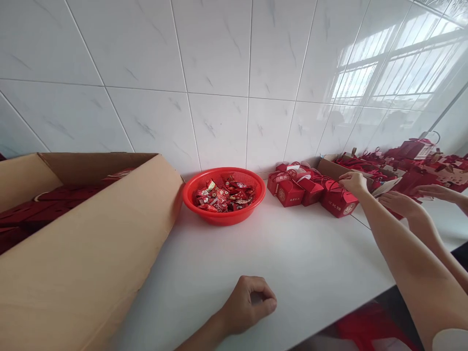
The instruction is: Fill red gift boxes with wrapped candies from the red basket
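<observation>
Near the front of the white table (204,258), my left hand (246,304) rests with its fingers curled towards the thumb, and nothing shows in it. My right hand (354,183) reaches out to the right and pinches the cord handle of a red gift box (339,201) with gold print. That box sits on the table beside other red gift boxes (290,191) grouped near the wall. Between my hands, further back, stands a red plastic basket (224,220) with several wrapped candies (219,197) in it.
At left a big open cardboard box (120,243) holds dark red boxes (54,214). Another carton (331,168) and many red boxes (413,146) fill the right. A co-worker's hands (400,204) work there. A tiled wall (219,126) closes the back; a red stool (369,324) stands below.
</observation>
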Demonstrator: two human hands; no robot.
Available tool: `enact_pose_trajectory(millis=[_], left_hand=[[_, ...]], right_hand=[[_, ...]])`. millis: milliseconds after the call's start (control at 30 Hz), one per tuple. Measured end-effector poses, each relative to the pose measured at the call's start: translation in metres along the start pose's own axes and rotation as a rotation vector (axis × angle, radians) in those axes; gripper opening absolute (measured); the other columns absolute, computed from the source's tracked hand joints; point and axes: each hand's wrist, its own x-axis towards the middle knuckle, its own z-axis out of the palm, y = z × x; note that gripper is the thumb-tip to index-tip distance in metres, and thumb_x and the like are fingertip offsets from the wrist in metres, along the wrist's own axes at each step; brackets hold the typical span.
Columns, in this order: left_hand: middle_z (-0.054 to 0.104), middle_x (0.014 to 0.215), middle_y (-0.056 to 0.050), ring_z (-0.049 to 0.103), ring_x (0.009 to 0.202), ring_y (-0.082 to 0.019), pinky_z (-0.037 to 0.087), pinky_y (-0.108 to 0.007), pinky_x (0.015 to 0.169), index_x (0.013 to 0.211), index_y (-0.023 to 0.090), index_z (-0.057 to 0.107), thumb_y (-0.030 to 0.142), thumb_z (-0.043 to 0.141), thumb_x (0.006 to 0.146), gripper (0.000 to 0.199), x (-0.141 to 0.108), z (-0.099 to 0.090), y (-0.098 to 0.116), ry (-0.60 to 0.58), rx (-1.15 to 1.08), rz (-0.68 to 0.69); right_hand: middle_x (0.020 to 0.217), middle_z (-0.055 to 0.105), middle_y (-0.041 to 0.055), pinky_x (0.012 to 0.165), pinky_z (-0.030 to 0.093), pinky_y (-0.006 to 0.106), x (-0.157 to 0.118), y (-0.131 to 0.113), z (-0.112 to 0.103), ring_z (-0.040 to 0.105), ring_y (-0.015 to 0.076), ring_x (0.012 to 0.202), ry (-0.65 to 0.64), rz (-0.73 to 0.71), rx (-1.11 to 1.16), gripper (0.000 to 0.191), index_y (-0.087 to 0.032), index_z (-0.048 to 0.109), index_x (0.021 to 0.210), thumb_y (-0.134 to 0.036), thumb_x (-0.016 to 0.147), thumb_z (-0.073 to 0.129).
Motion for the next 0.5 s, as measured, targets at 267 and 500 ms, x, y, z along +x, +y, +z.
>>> enact_pose_trajectory(millis=[267, 500], left_hand=[[0.067, 0.072, -0.002, 0.058, 0.072, -0.016, 0.045, -0.028, 0.069, 0.068, 0.016, 0.073, 0.022, 0.068, 0.072, 0.009, 0.002, 0.0, -0.002, -0.004, -0.064, 0.005], [0.067, 0.071, -0.002, 0.058, 0.071, -0.016, 0.044, -0.027, 0.066, 0.068, 0.016, 0.073, 0.024, 0.068, 0.07, 0.009, 0.003, 0.002, -0.001, -0.001, -0.053, -0.007]], right_hand=[[0.113, 0.067, 0.0163, 0.094, 0.045, 0.039, -0.04, -0.031, 0.011, 0.059, 0.0294, 0.112, 0.017, -0.12, -0.044, 0.029, -0.014, 0.067, 0.109, -0.009, 0.081, 0.062], [0.123, 0.063, 0.0091, 0.087, 0.056, 0.041, -0.08, -0.006, 0.035, 0.064, 0.0213, 0.102, -0.181, -0.229, 0.0, 0.03, -0.018, 0.061, 0.12, -0.034, 0.095, 0.06]])
